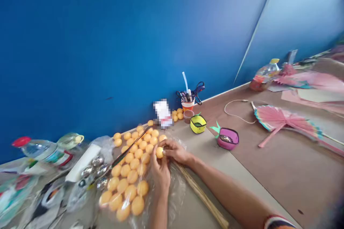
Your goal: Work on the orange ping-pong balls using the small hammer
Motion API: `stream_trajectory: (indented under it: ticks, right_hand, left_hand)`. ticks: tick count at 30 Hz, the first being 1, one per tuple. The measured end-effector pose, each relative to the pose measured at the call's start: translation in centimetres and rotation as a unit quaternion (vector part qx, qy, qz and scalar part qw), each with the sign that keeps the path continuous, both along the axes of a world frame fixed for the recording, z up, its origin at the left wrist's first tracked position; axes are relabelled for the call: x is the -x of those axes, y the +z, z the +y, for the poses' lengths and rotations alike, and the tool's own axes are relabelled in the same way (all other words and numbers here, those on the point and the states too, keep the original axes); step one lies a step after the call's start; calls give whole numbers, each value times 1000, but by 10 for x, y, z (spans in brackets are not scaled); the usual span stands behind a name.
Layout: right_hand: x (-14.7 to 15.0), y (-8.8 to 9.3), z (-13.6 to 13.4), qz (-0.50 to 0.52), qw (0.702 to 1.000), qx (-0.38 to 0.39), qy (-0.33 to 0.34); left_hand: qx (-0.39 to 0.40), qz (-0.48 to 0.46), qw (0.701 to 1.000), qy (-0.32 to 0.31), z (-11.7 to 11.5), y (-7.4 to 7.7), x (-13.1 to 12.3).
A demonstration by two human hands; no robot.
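An orange ping-pong ball is pinched between my two hands. My left hand has its fingers closed around the left and lower side of it. From the right, my right hand grips the same ball with thumb and fingers. Just left of my hands, many more orange balls lie close together, partly under clear plastic. A bundle of thin straw-coloured sticks runs beneath my right forearm. A dark strap-like strip lies across the balls.
Yellow and purple small baskets stand to the right. Behind are a cup of tools and a small clear tub near the blue wall. Bottles and silver balls lie left; a pink paper fan lies right.
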State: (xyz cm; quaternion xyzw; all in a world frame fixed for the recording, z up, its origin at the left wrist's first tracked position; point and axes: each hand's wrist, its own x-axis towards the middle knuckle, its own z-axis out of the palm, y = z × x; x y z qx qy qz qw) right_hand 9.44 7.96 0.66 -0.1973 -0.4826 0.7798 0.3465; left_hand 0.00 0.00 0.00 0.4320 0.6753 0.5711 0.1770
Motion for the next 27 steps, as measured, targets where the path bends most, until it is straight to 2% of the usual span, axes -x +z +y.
stream_trajectory:
  ticks: [9,14,24,27]
  right_hand:
    - [0,-2,1,-8,999,-41,15]
    - [1,-5,-1,-39,996,-76,-2]
    - [0,-6,-3,-21,996,-84,-7]
    - [-1,-4,-3,-2,997,-69,-40]
  left_hand:
    - [-15,-22,1000,3,1,-4,1]
    - [-22,-21,1000,8,0,-6,-1]
    - [-22,5,1000,13,-2,-5,-4]
    - [-31,3,1000,0,-3,-6,-6]
